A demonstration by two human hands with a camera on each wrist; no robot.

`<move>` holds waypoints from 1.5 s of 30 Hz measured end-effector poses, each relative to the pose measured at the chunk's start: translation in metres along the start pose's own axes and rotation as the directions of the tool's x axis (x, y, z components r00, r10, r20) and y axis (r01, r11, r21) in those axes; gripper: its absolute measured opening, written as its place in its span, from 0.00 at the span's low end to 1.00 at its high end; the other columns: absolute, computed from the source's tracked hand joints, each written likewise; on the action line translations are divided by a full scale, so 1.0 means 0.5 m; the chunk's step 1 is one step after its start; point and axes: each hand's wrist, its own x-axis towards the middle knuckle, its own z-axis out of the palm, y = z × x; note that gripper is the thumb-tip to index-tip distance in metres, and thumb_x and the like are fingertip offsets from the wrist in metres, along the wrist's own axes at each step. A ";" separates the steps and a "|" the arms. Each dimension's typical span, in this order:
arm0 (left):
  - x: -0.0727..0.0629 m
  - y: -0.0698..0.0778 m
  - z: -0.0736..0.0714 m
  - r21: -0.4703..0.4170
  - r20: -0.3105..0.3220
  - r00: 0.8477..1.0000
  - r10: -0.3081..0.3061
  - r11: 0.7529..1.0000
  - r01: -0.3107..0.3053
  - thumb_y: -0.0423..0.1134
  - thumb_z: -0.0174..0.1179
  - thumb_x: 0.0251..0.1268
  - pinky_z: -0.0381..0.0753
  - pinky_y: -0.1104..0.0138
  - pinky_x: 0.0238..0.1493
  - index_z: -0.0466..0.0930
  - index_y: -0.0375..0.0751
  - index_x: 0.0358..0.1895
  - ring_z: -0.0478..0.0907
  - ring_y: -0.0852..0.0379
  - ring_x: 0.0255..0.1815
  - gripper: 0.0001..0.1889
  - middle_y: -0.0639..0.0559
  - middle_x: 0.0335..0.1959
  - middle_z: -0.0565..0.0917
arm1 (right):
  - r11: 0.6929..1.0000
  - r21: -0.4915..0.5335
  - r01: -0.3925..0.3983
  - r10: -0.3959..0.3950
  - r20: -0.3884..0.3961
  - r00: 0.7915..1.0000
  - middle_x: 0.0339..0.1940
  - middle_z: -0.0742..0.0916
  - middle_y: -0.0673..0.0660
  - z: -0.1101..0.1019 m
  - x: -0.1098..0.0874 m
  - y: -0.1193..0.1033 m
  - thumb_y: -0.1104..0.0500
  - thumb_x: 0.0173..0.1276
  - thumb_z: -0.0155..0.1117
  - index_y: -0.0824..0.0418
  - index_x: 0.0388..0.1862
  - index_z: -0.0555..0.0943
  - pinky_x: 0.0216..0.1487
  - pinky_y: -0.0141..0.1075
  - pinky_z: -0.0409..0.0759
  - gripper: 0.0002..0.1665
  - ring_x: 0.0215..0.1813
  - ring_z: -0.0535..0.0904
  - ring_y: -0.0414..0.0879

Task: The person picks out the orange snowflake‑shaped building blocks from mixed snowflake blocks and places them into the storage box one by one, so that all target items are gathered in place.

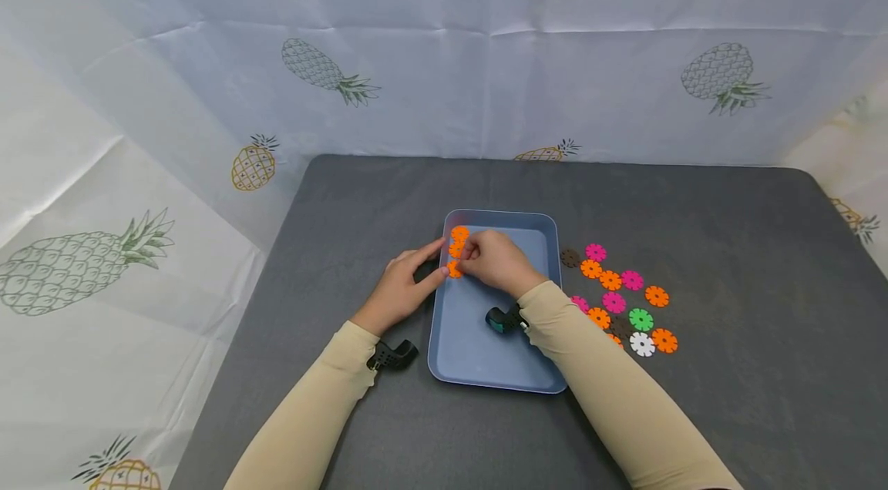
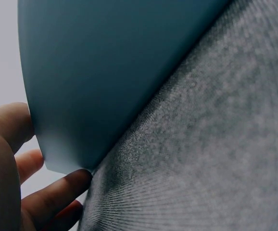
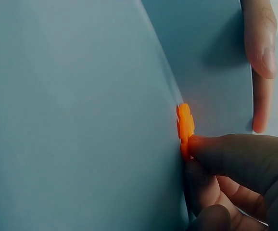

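Observation:
Along the left side of a blue-grey tray [image 1: 498,336], notched orange plastic discs [image 1: 459,233] lie in a row. My right hand [image 1: 496,263] reaches over the tray. Its thumb and a finger pinch one orange disc [image 3: 185,126], which stands on edge where the tray's floor meets its side wall. My left hand [image 1: 402,286] is at the tray's left side, thumb and forefinger extended to the rim. In the left wrist view, its fingers [image 2: 57,197] touch the tray's outer wall [image 2: 105,72].
Right of the tray, loose notched discs lie scattered on the dark grey table [image 1: 749,305]: several orange [image 1: 657,297] and pink [image 1: 632,280], a green one [image 1: 641,320], a white one [image 1: 642,344] and brown ones [image 1: 570,258]. A pineapple-print cloth [image 1: 444,89] hangs behind.

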 end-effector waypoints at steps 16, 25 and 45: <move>-0.002 -0.005 -0.007 0.003 0.011 1.000 -0.023 1.000 0.023 0.53 0.61 0.78 0.61 0.38 0.75 0.69 0.55 0.80 0.72 0.42 0.72 0.31 0.48 0.71 0.80 | 1.000 0.014 0.023 -0.023 -0.008 1.000 0.25 0.82 0.52 0.000 0.002 -0.001 0.57 0.71 0.73 0.59 0.30 0.83 0.31 0.35 0.72 0.10 0.27 0.75 0.45; -0.001 -0.004 -0.002 -0.013 0.002 1.000 -0.016 1.000 0.016 0.53 0.62 0.78 0.62 0.38 0.74 0.70 0.54 0.80 0.73 0.42 0.71 0.31 0.48 0.70 0.81 | 0.999 0.017 0.037 -0.038 0.051 0.998 0.22 0.77 0.51 -0.017 -0.005 0.004 0.55 0.74 0.68 0.58 0.28 0.82 0.30 0.36 0.67 0.13 0.24 0.70 0.44; 0.001 0.000 0.000 -0.010 0.009 0.999 -0.038 0.999 0.038 0.54 0.62 0.77 0.63 0.40 0.74 0.70 0.56 0.80 0.73 0.43 0.71 0.31 0.48 0.70 0.81 | 1.000 0.021 0.011 -0.012 0.055 0.998 0.28 0.83 0.53 -0.070 -0.051 0.020 0.52 0.77 0.66 0.58 0.38 0.84 0.31 0.39 0.74 0.11 0.27 0.74 0.46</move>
